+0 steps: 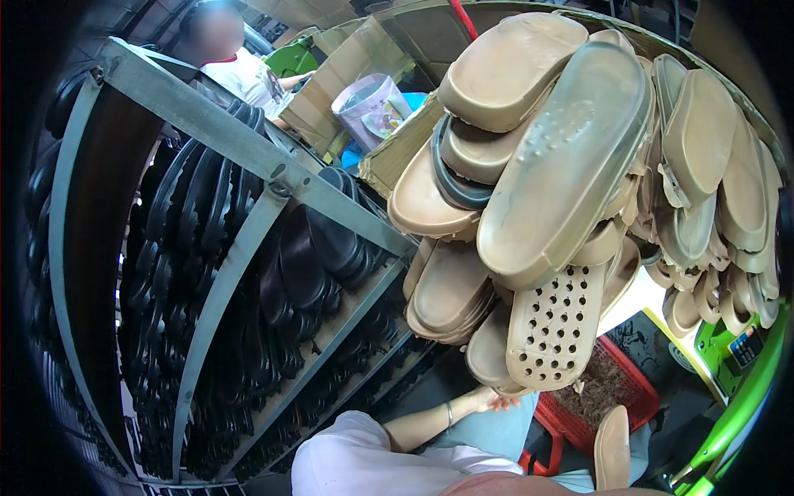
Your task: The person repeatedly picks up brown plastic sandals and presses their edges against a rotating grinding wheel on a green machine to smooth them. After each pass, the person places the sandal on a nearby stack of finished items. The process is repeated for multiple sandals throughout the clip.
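Tan soles (566, 174), piled high, blocked part of the left hand (495, 401); whether it gripped anything could not be told. A metal rack (190, 103) of black soles (306, 260) stood left of them; below sat a red basket (641, 416) of scraps (604, 388).

grey metal rack (198, 116) at left, brown cardboard panels (357, 68) behind, bright white surface (635, 299) at right

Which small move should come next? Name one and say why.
Probably raise the left hand slightly to steady the holed sole: in the picture it sits at the lower edge of the heap of tan soles, just above that hand, and the soles are piled at uneven angles. Whether the hand holds anything is unclear.
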Action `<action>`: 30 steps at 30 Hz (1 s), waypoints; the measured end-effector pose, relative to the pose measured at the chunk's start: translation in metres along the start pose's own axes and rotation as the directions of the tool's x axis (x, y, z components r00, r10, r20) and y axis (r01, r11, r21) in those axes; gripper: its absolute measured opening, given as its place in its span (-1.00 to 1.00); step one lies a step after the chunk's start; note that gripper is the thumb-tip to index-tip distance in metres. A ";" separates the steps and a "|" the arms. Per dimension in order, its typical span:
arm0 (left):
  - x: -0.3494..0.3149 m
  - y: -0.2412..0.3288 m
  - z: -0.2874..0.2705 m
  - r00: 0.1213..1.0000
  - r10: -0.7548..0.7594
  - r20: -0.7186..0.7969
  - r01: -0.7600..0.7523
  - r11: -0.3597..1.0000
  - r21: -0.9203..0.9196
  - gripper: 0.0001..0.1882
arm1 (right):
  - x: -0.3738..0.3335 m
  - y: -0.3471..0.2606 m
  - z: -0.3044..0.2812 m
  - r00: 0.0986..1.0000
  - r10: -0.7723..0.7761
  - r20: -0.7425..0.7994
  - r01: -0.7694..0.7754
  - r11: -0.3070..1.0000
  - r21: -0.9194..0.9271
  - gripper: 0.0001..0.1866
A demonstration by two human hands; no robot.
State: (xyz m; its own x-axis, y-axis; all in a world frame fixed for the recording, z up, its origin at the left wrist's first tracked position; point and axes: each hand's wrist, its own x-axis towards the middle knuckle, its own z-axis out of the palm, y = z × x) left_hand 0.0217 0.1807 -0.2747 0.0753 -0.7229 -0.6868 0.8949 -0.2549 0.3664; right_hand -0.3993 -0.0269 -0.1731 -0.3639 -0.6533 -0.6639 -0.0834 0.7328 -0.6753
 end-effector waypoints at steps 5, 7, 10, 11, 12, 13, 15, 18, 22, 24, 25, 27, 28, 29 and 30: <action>-0.001 0.000 0.000 1.000 0.026 0.002 -0.026 0.997 0.075 -0.65 | -0.008 -0.006 0.003 0.999 0.044 -0.005 -0.044 0.999 0.000 -0.57; 0.001 0.001 -0.001 1.000 0.028 0.004 -0.028 0.992 0.125 -0.64 | 0.001 0.003 0.000 0.999 0.040 0.009 -0.040 0.997 0.059 -0.56; 0.003 0.003 0.002 0.999 0.037 -0.015 -0.034 0.981 0.192 -0.60 | 0.022 0.020 -0.010 0.943 -0.219 0.252 0.178 0.968 0.176 -0.55; 0.001 0.005 0.006 0.999 0.044 -0.018 -0.040 0.982 0.184 -0.58 | 0.039 0.035 -0.022 0.774 -0.453 0.442 0.361 0.890 0.279 -0.54; -0.009 0.000 0.007 0.997 0.060 -0.046 -0.052 0.986 0.159 -0.56 | 0.050 0.038 -0.028 0.759 -0.434 0.485 0.346 0.900 0.264 -0.53; -0.002 0.012 0.014 0.999 0.024 -0.039 -0.016 0.983 0.183 -0.56 | 0.046 0.042 -0.031 0.757 -0.448 0.476 0.352 0.893 0.282 -0.53; -0.011 0.013 0.024 0.995 -0.026 -0.098 0.042 0.984 0.171 -0.55 | 0.044 0.030 -0.023 0.986 0.056 0.159 -0.071 0.994 0.085 -0.52; -0.010 0.017 0.048 0.982 -0.004 -0.191 0.076 0.925 0.372 -0.60 | 0.021 0.013 -0.015 0.989 0.071 0.128 -0.072 0.997 0.004 -0.53; -0.036 -0.002 0.102 0.976 -0.069 0.208 -0.105 0.684 0.722 -0.71 | 0.040 0.029 -0.020 0.984 -0.033 0.175 0.036 0.999 -0.011 -0.55; -0.052 -0.001 0.143 0.840 -0.267 0.472 -0.037 0.840 0.541 -0.67 | 0.055 0.041 -0.020 0.979 -0.088 0.184 0.092 0.996 -0.016 -0.54; -0.064 0.006 0.170 0.745 -0.259 0.615 -0.035 0.905 0.424 -0.67 | 0.073 0.053 -0.027 0.977 -0.120 0.179 0.121 0.993 0.004 -0.53; -0.082 0.012 0.205 0.548 -0.161 0.821 -0.023 0.978 0.207 -0.70 | 0.079 0.058 -0.034 0.980 -0.079 0.184 0.076 0.997 0.022 -0.62; -0.088 0.015 0.220 0.449 -0.098 0.888 -0.021 0.993 0.120 -0.73 | 0.080 0.060 -0.036 0.981 -0.056 0.185 0.049 0.998 0.039 -0.65; -0.094 0.023 0.236 0.335 -0.009 0.942 -0.043 0.999 0.024 -0.61 | 0.078 0.061 -0.032 0.995 -0.043 0.095 0.036 0.996 0.078 -0.80; -0.101 0.040 0.254 0.155 0.126 0.980 -0.057 0.991 -0.118 -0.48 | 0.071 0.058 -0.031 0.989 -0.087 0.117 0.079 0.995 0.067 -0.71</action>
State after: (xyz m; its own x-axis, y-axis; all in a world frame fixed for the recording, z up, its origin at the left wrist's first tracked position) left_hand -0.0624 0.0806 -0.0309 -0.3066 -0.7737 0.5545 0.9349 -0.1352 0.3282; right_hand -0.4582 -0.0248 -0.2493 -0.2442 -0.7322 -0.6358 -0.0492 0.6642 -0.7459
